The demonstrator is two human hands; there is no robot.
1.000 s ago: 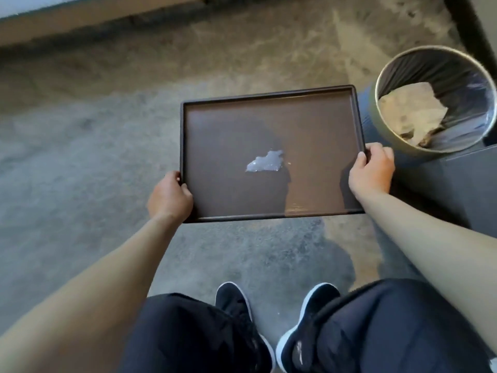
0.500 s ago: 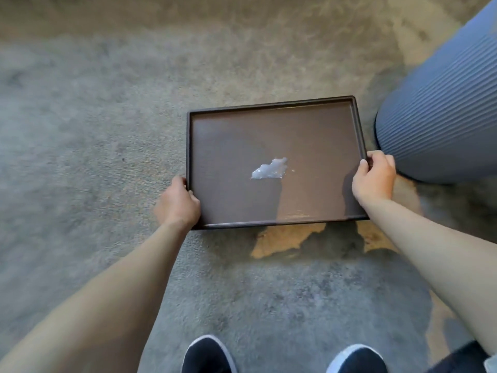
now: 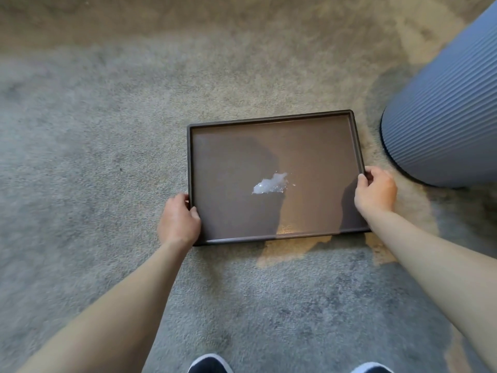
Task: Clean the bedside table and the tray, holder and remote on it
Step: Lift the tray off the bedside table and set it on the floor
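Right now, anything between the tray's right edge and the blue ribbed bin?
Head view: only a strip of bare carpet separates the tray from the blue ribbed bin. The right hand grips the tray's right rim nearer the person.

We see a dark tray [image 3: 317, 146] that looks smooth and a bit shiny, a fuzzy grey carpet [image 3: 94, 162], and a blue bin [image 3: 443, 117] with tiny ridges.

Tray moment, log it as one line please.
tray level above carpet | left hand, right hand gripping side rims | white smear center
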